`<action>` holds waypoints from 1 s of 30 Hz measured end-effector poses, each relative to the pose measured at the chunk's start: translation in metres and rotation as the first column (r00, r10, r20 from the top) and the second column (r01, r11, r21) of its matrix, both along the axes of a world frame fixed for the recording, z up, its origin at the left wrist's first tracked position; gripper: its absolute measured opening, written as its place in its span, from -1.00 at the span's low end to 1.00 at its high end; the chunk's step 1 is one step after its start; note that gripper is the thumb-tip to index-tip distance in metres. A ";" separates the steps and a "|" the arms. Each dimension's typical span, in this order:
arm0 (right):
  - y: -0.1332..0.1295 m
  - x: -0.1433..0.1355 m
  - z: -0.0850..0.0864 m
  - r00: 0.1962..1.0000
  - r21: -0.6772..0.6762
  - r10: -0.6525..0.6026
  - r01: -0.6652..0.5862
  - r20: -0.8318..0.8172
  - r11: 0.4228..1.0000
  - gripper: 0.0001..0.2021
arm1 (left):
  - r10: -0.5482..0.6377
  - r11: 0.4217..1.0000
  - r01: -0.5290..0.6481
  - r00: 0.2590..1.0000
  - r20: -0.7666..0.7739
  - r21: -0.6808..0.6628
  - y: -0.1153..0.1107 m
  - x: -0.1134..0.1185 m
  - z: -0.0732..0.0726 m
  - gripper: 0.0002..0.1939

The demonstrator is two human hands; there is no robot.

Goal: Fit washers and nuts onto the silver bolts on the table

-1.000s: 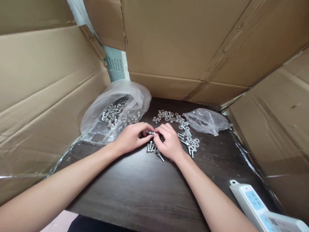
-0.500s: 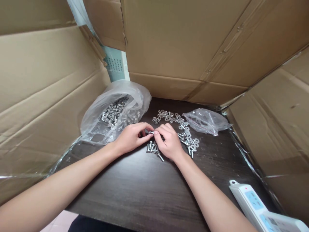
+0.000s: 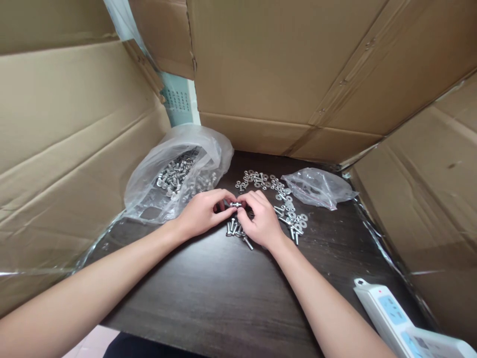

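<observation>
A small silver bolt (image 3: 235, 204) lies level between my two hands, with what looks like a nut partway along it. My left hand (image 3: 203, 211) pinches its left end between thumb and fingertips. At the right end, the thumb and index finger of my right hand (image 3: 260, 216) close around the tip, leaving the middle showing. Just below my fingers lie several loose bolts (image 3: 234, 227) on the dark table (image 3: 208, 293), partly hidden by my right hand. Beyond and to the right spread loose washers and nuts (image 3: 278, 185), with more bolts (image 3: 294, 233) among them.
An open clear plastic bag (image 3: 219, 141) full of bolts (image 3: 175, 174) stands at the back left. A flattened plastic bag (image 3: 320, 189) lies at the back right. At the front right is a white power strip (image 3: 385, 308). Cardboard walls (image 3: 283, 59) enclose the table's back and sides.
My right thumb and index finger have parted slightly, uncovering more of the bolt and the nut on it. My left hand and the loose hardware have stayed in place.
</observation>
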State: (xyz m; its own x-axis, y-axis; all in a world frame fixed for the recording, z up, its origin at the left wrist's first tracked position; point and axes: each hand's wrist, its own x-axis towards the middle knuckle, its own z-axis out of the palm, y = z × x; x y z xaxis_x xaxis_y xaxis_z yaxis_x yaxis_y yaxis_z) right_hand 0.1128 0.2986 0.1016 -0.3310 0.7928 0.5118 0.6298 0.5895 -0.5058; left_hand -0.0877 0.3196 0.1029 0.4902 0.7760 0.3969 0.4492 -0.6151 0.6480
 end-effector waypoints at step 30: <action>0.001 0.000 -0.002 1.000 -0.011 -0.014 0.014 0.020 1.000 -0.89 | -0.003 1.000 0.003 1.000 0.017 0.027 0.000 0.001 0.001 -0.85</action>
State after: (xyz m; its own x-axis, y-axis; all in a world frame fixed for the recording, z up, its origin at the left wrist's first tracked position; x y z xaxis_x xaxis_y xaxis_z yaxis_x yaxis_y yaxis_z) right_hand 0.1127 0.2997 0.0998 -0.3298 0.8031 0.4963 0.6476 0.5750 -0.5000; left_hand -0.0868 0.3192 0.1038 0.4854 0.7634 0.4261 0.4362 -0.6339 0.6387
